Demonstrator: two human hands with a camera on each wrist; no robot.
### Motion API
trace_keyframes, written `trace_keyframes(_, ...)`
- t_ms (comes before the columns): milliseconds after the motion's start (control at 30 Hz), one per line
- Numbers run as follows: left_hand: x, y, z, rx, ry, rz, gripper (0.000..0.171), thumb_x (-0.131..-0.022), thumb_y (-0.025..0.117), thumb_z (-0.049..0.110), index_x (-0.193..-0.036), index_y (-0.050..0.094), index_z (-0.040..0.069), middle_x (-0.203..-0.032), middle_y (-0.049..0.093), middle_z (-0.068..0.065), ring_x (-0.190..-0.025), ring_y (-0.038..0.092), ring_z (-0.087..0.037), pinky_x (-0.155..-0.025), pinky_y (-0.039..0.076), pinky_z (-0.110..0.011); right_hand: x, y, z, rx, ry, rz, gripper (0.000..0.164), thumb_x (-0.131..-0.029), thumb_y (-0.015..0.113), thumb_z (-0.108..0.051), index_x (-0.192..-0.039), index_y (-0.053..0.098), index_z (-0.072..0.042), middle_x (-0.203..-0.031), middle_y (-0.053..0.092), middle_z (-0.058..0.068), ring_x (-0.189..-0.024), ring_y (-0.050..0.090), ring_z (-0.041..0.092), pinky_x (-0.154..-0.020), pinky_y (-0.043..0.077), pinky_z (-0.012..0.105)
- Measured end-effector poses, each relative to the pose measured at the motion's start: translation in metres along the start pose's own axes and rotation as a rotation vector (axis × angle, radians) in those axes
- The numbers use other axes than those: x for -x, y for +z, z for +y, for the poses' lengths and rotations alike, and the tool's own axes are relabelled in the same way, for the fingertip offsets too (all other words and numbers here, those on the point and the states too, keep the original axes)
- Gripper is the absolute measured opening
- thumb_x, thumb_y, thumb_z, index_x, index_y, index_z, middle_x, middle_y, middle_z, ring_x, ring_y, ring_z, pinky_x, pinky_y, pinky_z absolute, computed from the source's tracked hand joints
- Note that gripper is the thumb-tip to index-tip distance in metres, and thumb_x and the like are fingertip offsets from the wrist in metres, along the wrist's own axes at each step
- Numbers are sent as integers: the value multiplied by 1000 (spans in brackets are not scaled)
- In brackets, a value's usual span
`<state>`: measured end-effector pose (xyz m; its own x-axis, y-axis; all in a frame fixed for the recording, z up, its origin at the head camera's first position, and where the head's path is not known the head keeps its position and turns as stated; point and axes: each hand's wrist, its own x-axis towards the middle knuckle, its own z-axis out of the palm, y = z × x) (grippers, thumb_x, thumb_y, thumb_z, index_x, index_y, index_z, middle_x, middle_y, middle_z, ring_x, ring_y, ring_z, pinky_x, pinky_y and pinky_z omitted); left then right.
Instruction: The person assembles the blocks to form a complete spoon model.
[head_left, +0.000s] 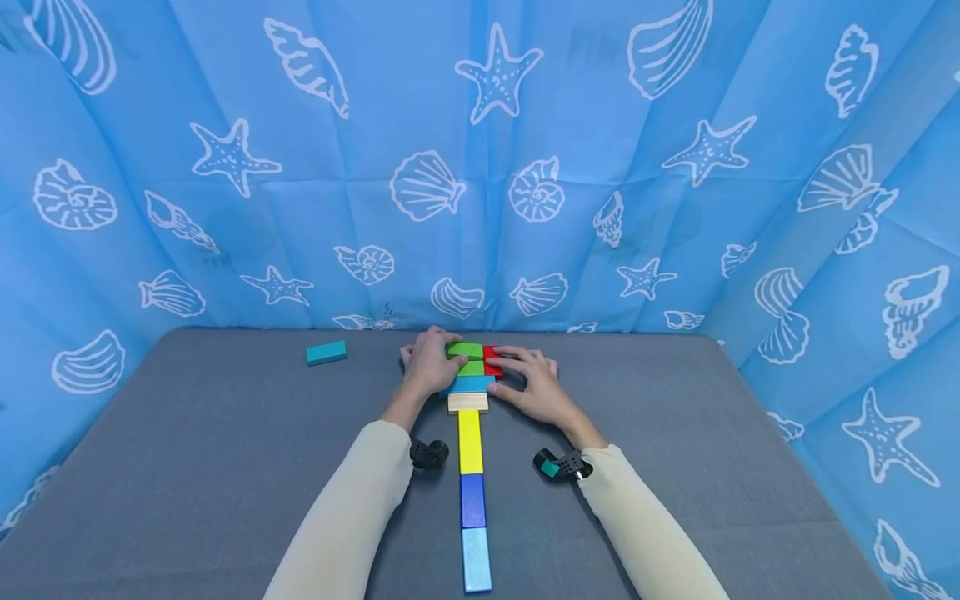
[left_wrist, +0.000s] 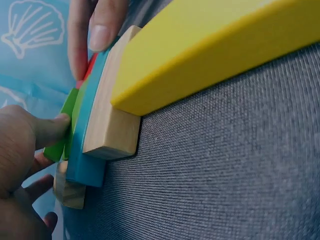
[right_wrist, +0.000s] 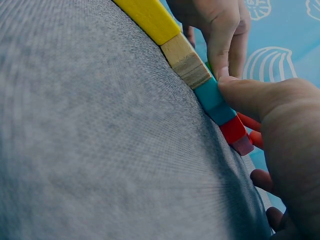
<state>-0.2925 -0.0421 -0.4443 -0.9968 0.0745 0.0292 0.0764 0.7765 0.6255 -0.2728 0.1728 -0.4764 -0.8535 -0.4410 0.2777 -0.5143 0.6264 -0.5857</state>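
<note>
My left hand (head_left: 431, 358) pinches a green block (head_left: 465, 351), its thumb on the near face. In the left wrist view this block tilts against another green block (left_wrist: 74, 120). My right hand (head_left: 534, 385) has its fingers spread over the red block (head_left: 492, 362). Its thumb rests at the right end of the teal-blue block (right_wrist: 212, 100). A plain wooden block (head_left: 468, 403) lies crosswise in front of the teal-blue one. From there a yellow block (head_left: 471, 442) runs toward me.
Beyond the yellow block, a dark blue block (head_left: 472, 501) and a light blue block (head_left: 476, 560) continue the line. A separate teal block (head_left: 326, 353) lies at the back left of the grey table (head_left: 247, 467). Another wooden block (left_wrist: 69, 192) sits near my left fingers. A blue curtain (head_left: 337, 208) hangs behind.
</note>
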Motion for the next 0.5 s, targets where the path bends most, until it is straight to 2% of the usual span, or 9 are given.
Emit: trace_keyframes(500,-3,-1,-6,-16,18,-55,38,-99,67,30,-133,68,13,-132,59,-8,-129,46,-31,-110,16,-65,-1,0,-1,8,-3,1,50,-93,74,-34,-138,65,-14,-150,50,9,-128,42,33,-97,25,54)
